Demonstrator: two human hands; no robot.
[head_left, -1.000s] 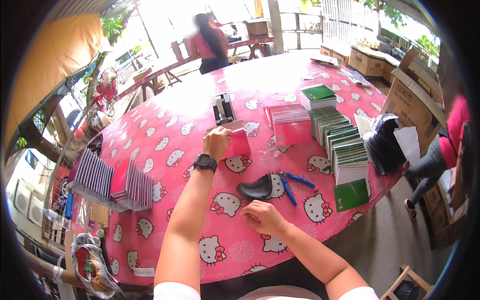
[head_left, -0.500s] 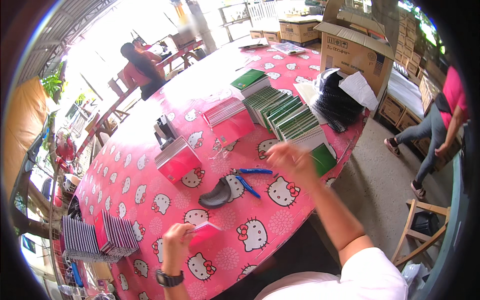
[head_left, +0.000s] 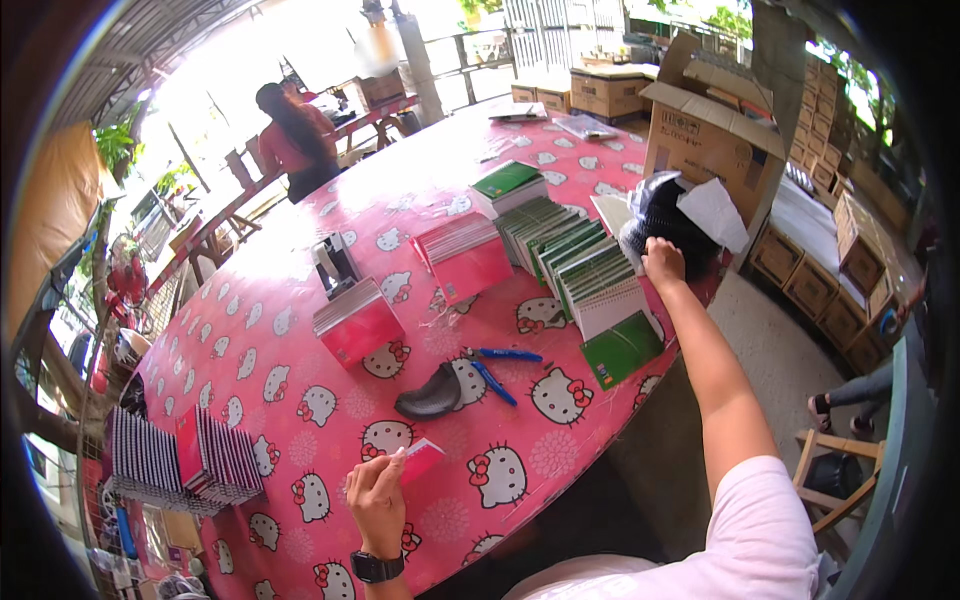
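Note:
My left hand (head_left: 378, 492) pinches a small pink-covered notebook (head_left: 425, 459) over the near side of the table. Stretched out to the far right, my right hand (head_left: 663, 262) has its fingers closed at the edge of a heap of black binding coils (head_left: 685, 232); what they grip is hidden. Beside that hand runs a row of green spiral notebooks (head_left: 575, 250), with one green notebook (head_left: 622, 350) lying at its near end. Blue-handled pliers (head_left: 495, 375) and a dark grey curved piece (head_left: 430, 395) rest between my hands.
Pink notebook stacks (head_left: 360, 325) stand mid-table on the pink patterned cover (head_left: 555, 455). Bound notebooks (head_left: 190, 460) are piled at the left edge. A big open carton (head_left: 705, 150) stands beyond the coils. One person (head_left: 295, 145) sits far left; another's legs (head_left: 850, 400) show at right.
My right hand has moved away and to the right, from above the green notebooks to the black coils. My left hand still holds the pink notebook. The walking person has moved mostly out of view.

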